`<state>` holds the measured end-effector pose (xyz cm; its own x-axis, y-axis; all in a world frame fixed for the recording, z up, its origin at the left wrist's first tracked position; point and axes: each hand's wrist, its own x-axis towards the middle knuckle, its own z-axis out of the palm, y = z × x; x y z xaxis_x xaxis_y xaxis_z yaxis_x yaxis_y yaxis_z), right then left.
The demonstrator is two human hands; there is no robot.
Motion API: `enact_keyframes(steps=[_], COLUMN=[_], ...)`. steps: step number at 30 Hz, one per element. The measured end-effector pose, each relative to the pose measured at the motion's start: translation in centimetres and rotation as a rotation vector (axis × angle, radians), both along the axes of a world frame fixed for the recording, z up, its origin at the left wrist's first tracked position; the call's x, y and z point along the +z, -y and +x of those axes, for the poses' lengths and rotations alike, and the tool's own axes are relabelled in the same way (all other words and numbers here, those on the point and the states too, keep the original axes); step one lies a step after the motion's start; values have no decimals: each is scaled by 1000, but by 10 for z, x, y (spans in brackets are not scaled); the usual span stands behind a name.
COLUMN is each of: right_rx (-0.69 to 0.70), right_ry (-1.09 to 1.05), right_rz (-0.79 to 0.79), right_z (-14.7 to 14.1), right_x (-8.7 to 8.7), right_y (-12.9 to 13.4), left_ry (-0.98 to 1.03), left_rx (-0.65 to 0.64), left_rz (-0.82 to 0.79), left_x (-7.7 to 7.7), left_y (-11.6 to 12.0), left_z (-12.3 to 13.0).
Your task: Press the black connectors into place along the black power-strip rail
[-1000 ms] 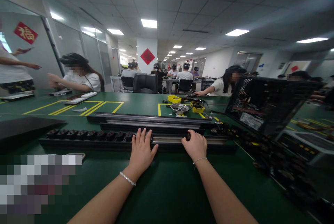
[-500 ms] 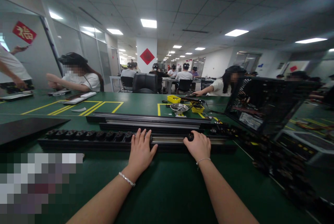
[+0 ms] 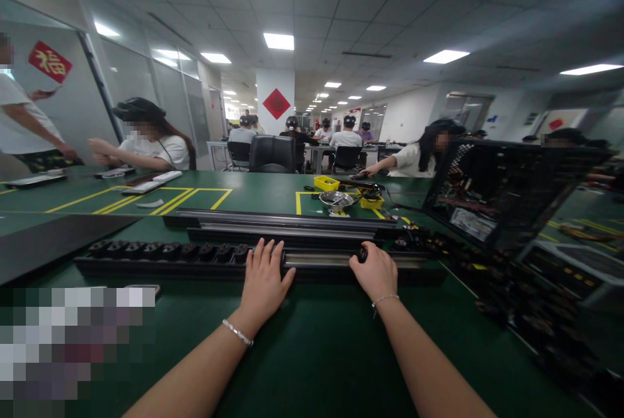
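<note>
A long black rail (image 3: pixel 316 274) with a silvery inner channel lies across the green table in front of me. Several black socket modules (image 3: pixel 190 251) sit in a row along its left part. My left hand (image 3: pixel 266 278) rests on the rail at the right end of that row, fingers stretched out and slightly spread; what lies beneath the palm is hidden. Further right, my right hand (image 3: pixel 377 272) pinches a single black socket module (image 3: pixel 363 253) between thumb and fingers, at the channel's right part. The far side of that module is covered by my fingers.
More black rails (image 3: pixel 292 231) lie just behind. Loose black modules (image 3: pixel 517 314) crowd the right side, beside an open computer case (image 3: pixel 507 197). A metal bowl (image 3: pixel 336 200) and yellow bins (image 3: pixel 326 183) stand further back. Co-workers sit across the table.
My right hand, with the socket module, has shifted slightly right along the rail. My left hand stays in place on the rail. The whole view has shifted a little.
</note>
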<state>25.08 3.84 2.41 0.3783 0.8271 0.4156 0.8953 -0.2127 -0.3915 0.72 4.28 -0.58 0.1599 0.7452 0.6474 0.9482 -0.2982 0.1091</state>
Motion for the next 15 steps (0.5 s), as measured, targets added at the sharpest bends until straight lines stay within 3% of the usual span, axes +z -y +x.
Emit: enact_keyframes(steps=[15], right_rx=[-2], right_ry=[6], right_rz=[2], right_z=[3], right_x=[0], right_y=[-1], left_ry=[8], left_rx=[-7], left_rz=[12], left_x=[1], left_y=[1], left_z=[0])
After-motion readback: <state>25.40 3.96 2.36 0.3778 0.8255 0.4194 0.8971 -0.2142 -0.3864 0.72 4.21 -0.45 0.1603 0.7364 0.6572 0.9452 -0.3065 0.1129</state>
